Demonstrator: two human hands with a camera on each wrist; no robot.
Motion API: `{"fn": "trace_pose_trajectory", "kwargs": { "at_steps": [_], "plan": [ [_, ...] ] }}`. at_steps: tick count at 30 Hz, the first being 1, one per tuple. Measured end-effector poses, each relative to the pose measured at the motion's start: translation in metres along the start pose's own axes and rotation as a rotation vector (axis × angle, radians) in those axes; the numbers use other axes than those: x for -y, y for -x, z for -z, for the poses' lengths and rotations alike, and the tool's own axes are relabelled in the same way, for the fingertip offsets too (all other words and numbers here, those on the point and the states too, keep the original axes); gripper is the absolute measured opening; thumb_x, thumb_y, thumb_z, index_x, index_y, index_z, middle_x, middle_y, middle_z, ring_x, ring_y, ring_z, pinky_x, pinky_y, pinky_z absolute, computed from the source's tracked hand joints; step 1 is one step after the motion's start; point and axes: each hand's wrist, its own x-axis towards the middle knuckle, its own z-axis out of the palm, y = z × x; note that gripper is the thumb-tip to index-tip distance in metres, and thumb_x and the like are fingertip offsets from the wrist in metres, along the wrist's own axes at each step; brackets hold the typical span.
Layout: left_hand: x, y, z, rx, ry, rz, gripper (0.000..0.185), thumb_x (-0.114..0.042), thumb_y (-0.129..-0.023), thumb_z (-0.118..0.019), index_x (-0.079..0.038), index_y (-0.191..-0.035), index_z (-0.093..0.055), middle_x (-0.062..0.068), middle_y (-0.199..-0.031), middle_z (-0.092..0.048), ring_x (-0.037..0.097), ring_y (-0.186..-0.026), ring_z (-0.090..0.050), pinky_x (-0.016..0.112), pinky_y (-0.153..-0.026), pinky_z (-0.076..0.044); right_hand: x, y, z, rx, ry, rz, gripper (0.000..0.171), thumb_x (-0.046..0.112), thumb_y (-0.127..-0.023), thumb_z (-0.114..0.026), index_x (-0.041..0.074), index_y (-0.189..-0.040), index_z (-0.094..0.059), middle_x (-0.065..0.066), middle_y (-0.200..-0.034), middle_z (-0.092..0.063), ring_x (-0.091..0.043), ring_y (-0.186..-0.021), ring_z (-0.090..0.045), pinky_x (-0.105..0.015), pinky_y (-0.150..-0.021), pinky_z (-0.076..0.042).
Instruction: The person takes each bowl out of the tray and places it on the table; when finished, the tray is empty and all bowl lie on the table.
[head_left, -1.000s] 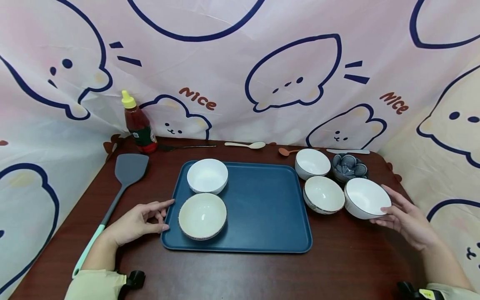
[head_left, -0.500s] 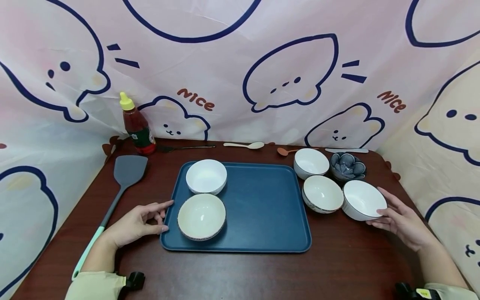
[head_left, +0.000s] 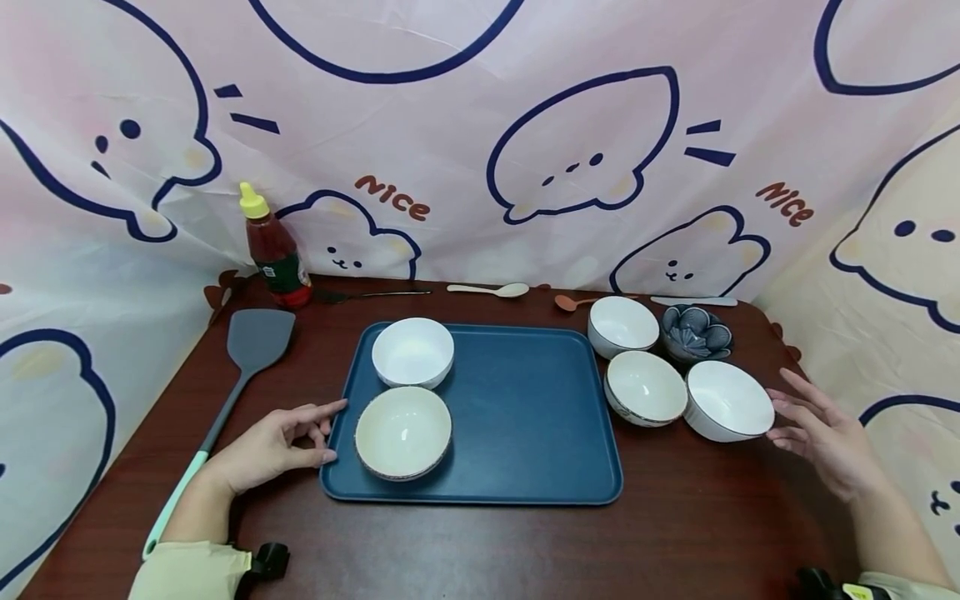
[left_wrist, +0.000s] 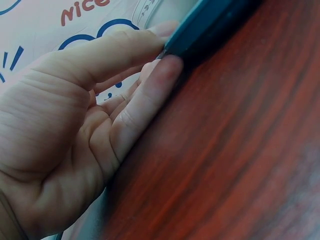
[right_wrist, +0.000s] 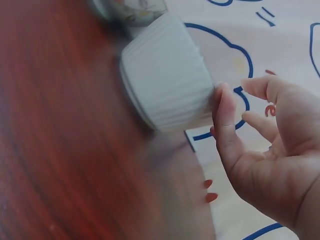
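My left hand (head_left: 273, 450) is at the blue tray's (head_left: 532, 417) left edge, thumb and index fingertip touching the rim some way apart. In the left wrist view its fingertips meet the tray's edge (left_wrist: 192, 25). On the tray's left side sit a white bowl (head_left: 412, 352) and, in front, a cream bowl (head_left: 403, 433). My right hand (head_left: 828, 442) is beside a plain white bowl (head_left: 729, 400) right of the tray, fingers spread. In the right wrist view that ribbed bowl (right_wrist: 170, 75) is between no fingers; whether a fingertip still touches its side is unclear.
Right of the tray stand another white bowl (head_left: 622, 325), a patterned bowl (head_left: 646, 388) and a dark bowl (head_left: 696, 333) of petal-like pieces. A spatula (head_left: 258, 342) and a sauce bottle (head_left: 276, 250) are at left. Spoons (head_left: 512, 290) and a knife (head_left: 693, 302) lie along the back.
My right hand has let go of the white bowl and drawn slightly right, its fingers spreading. The bowl moved slightly nearer earlier, then stayed put. The left hand and tray are unchanged.
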Motion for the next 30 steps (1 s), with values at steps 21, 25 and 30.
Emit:
{"fn": "trace_pose_trajectory", "kwargs": {
  "at_steps": [21, 25, 30],
  "plan": [
    [0.0, -0.001, 0.0, -0.005, -0.035, -0.012, 0.068, -0.023, -0.086, -0.079, -0.01, -0.146, -0.05, 0.009, -0.099, -0.058, 0.012, -0.088, -0.059, 0.022, -0.077, -0.047, 0.025, -0.015, -0.055, 0.121, 0.077, 0.098, 0.053, 0.008, -0.107, -0.041, 0.021, -0.157, -0.031, 0.014, -0.131, -0.061, -0.014, -0.089, -0.074, -0.025, -0.077, -0.058],
    [0.001, -0.001, -0.001, -0.006, -0.034, -0.016, 0.068, -0.022, -0.086, -0.079, -0.01, -0.146, -0.05, 0.009, -0.098, -0.058, 0.011, -0.087, -0.059, 0.022, -0.077, -0.047, 0.031, -0.021, -0.081, 0.11, 0.142, 0.082, 0.054, 0.012, -0.106, -0.046, 0.019, -0.158, -0.03, 0.013, -0.13, -0.06, -0.014, -0.088, -0.074, -0.025, -0.077, -0.058],
    [0.0, -0.001, 0.0, -0.005, -0.033, -0.014, 0.068, -0.022, -0.086, -0.079, -0.009, -0.146, -0.05, 0.01, -0.098, -0.058, 0.012, -0.087, -0.058, 0.022, -0.076, -0.047, 0.039, -0.031, -0.118, 0.163, 0.186, 0.073, 0.057, 0.015, -0.106, -0.048, 0.014, -0.159, -0.026, 0.006, -0.135, -0.058, -0.016, -0.087, -0.074, -0.027, -0.077, -0.059]
  ]
}}
